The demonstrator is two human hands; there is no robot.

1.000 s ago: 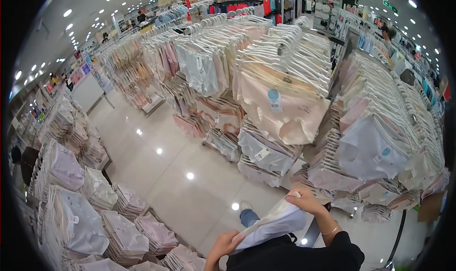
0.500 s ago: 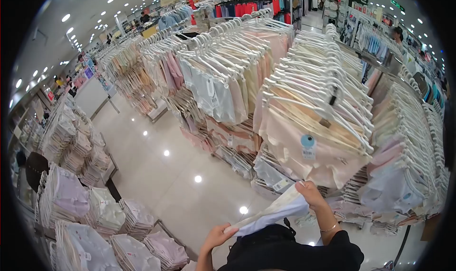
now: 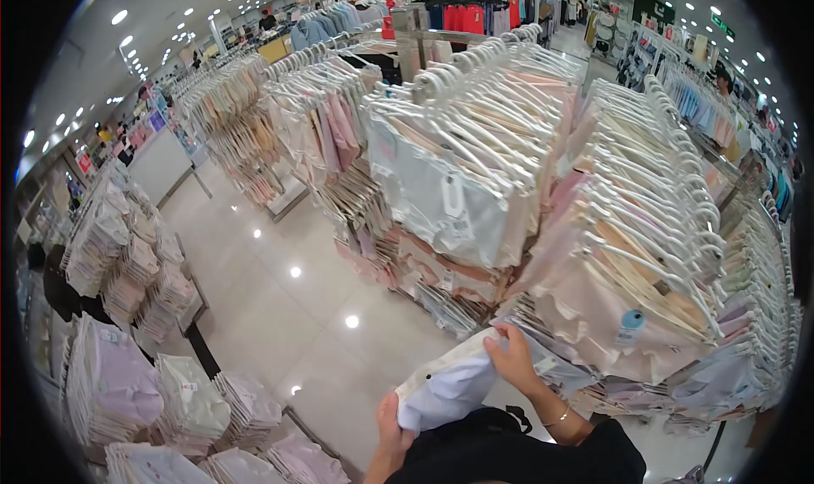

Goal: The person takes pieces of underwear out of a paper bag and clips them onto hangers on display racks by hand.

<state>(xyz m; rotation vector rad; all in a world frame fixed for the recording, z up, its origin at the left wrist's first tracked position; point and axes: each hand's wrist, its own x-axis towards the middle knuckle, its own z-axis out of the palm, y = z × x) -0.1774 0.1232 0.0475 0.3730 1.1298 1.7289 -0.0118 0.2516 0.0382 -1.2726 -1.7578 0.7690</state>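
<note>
Between my two hands is a pair of pale underpants (image 3: 449, 391), cream along the top edge and light lilac below, with a small dark spot near the band. My left hand (image 3: 390, 423) is closed on the left end, and my right hand (image 3: 510, 358) pinches the right end of the top edge. The cloth hangs slack in front of my dark top. Just beyond my right hand, peach underpants (image 3: 585, 323) with a round blue tag (image 3: 632, 319) hang from white hangers on a rack.
Pale blue underpants (image 3: 437, 200) with a white tag fill the rack ahead. More racks of pastel underwear (image 3: 114, 374) stand at my left, with a glossy tiled floor (image 3: 314, 314) between. Clothes racks, a white counter (image 3: 165, 172) and people are farther off.
My hands have come closer together, and the underpants, stretched out before, now hang looser and more upright. The view has shifted, so the racks ahead look nearer and farther right.
</note>
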